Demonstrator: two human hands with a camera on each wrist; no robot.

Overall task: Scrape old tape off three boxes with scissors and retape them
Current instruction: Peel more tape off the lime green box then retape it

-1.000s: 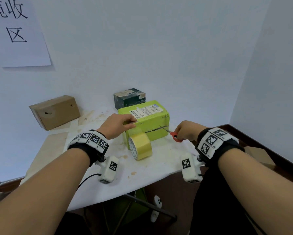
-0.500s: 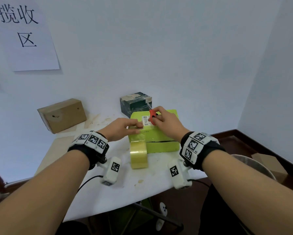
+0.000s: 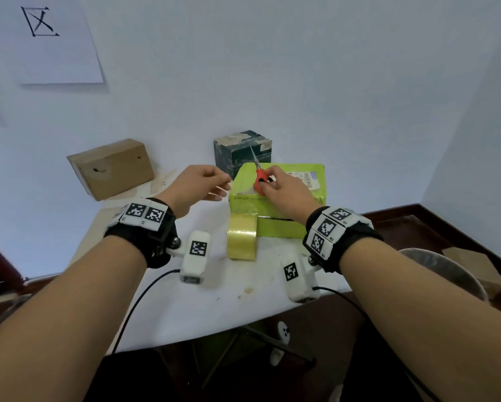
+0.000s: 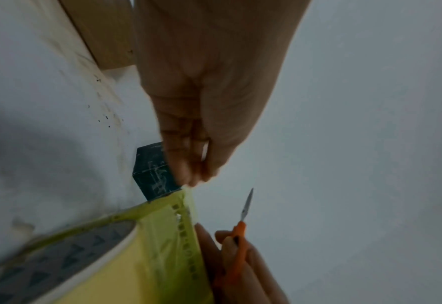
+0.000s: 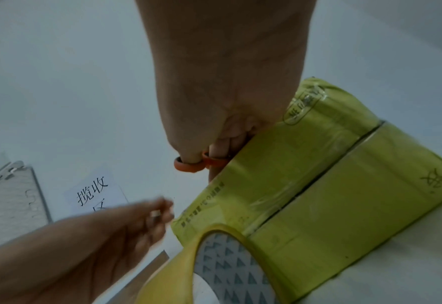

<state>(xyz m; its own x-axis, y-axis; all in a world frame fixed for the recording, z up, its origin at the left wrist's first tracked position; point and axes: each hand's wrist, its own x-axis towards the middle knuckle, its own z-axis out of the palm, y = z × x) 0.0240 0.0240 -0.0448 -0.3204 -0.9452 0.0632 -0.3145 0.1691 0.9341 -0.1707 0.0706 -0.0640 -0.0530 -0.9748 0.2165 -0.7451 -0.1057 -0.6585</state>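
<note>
Currently: yellow tape roll (image 3: 241,240) stands on edge, frame centre, touching the green box (image 3: 290,227) front. Right hand (image 3: 284,188) on box top grips orange scissors (image 3: 260,177), blades pointing away. Left hand (image 3: 198,185) beside the box's left edge, fingers loosely curled, holding nothing. Behind: dark box (image 3: 240,150); brown box (image 3: 113,168) upper left.
</note>
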